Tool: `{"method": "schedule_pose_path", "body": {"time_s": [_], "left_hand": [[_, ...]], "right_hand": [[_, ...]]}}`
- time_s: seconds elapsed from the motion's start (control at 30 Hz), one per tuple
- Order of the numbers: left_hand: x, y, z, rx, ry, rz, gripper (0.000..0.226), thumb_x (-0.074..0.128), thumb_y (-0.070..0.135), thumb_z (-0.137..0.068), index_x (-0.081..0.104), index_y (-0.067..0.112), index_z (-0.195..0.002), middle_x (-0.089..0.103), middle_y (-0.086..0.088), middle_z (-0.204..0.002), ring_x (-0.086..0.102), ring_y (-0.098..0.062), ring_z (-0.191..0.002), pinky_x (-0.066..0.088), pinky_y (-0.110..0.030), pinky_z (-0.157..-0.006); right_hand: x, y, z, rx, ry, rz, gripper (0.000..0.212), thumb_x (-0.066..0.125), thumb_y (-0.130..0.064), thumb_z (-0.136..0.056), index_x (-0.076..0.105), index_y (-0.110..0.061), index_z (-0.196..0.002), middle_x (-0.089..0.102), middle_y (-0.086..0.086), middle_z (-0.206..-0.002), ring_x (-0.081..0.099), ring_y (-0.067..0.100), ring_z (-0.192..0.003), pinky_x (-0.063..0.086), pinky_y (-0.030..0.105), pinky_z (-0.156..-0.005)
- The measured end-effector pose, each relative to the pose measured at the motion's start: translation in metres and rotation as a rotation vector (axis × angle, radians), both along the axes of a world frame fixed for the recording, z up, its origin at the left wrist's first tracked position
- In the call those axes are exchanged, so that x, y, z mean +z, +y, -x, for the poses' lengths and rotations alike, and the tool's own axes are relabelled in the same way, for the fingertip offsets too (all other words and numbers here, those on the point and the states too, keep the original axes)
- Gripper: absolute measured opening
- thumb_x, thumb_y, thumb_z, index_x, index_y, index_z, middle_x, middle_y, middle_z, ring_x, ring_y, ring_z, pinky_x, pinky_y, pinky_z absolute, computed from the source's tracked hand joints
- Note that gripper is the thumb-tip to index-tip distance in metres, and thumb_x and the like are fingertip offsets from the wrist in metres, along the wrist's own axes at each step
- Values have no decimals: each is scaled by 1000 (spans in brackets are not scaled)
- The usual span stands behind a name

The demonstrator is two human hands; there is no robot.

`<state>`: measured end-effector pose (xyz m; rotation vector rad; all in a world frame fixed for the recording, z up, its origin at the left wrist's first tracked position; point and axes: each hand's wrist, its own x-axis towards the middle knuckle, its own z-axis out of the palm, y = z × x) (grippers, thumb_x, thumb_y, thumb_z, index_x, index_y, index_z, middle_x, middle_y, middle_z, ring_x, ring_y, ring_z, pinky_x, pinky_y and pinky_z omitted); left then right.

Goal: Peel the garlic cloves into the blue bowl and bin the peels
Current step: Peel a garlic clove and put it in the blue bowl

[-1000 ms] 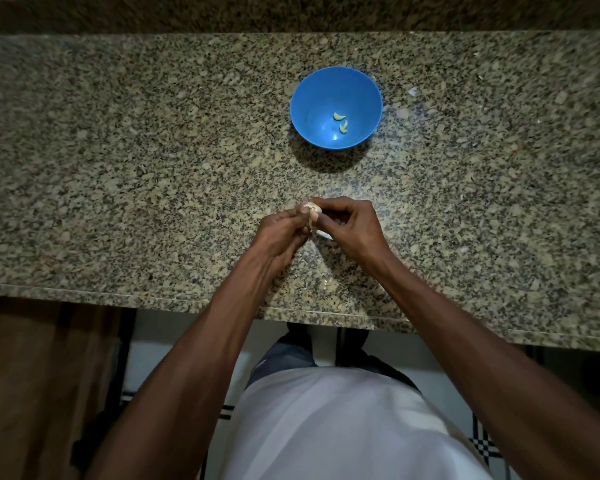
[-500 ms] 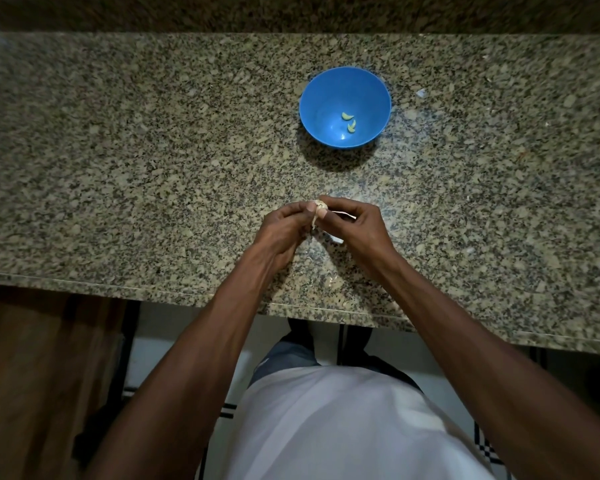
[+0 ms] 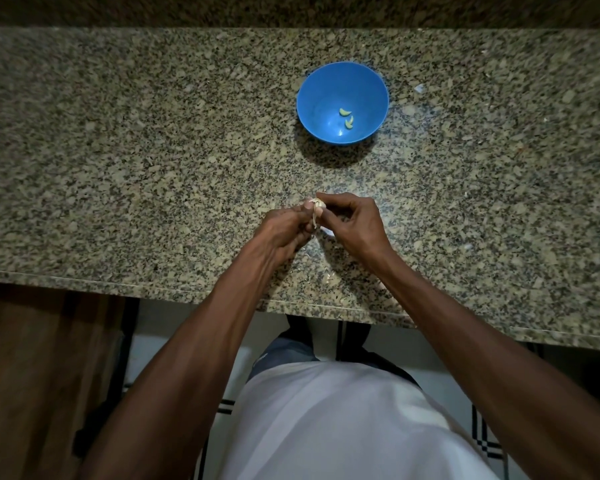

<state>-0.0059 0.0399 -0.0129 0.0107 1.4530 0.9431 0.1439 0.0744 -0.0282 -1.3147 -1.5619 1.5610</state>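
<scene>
A blue bowl (image 3: 312, 88) stands on the granite counter (image 3: 153, 150), with two peeled garlic cloves (image 3: 346, 117) lying in its bottom. Nearer to me, both hands meet over the counter. My left hand (image 3: 280, 227) and my right hand (image 3: 350, 220) pinch one pale garlic clove (image 3: 317, 204) between their fingertips. A strip of papery skin (image 3: 314, 219) hangs down from the clove between the hands. Most of the clove is hidden by the fingers.
Small bits of pale peel lie on the counter: one right of the bowl (image 3: 419, 88), one under my right hand (image 3: 329, 233), one near the front edge (image 3: 330, 279). The counter's front edge (image 3: 118, 289) runs below my wrists. No bin is in view.
The hands have stayed together on the clove, and a strip of skin now hangs lower from it. The view has shifted slightly.
</scene>
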Motion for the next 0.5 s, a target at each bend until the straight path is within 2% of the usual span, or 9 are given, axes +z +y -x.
{"method": "schedule_pose_path", "body": {"time_s": [0.1,0.23,0.3,0.4,0.5], "left_hand": [[-1,2,0,-25,-2,14,14,61,11,-102,68,0,-98,61,-6,-78,50,-9,-62,43,-21,-60],[-3,4,6,-35,-57,32,12,62,9,-101,69,0,-96,65,-7,-82,55,-8,-60,49,-16,-54],[-6,4,9,-52,-63,52,11,63,9,-100,69,-1,-99,66,-8,-84,56,-8,-60,50,-16,-53],[-12,4,10,-69,-28,54,15,69,12,-96,72,-1,-102,68,-9,-87,57,-9,-65,50,-21,-63],[-16,3,9,-50,7,9,16,71,12,-95,74,-2,-102,71,-9,-86,59,-9,-66,53,-18,-61]], "right_hand": [[2,2,1,26,-78,-74,31,78,-21,-94,76,-11,-124,75,0,-109,74,13,-98,64,42,-87],[3,2,0,58,-127,-130,31,76,-20,-96,75,-11,-125,74,0,-113,72,11,-101,63,35,-88],[3,2,-2,69,-141,-148,29,76,-17,-96,76,-11,-124,75,0,-116,72,11,-102,62,35,-89],[3,5,-4,70,-130,-67,33,77,-20,-95,75,-11,-126,77,2,-121,74,9,-104,63,38,-91],[5,8,-5,66,-91,-21,33,77,-24,-95,75,-11,-126,78,3,-117,76,11,-103,63,45,-90]]}}
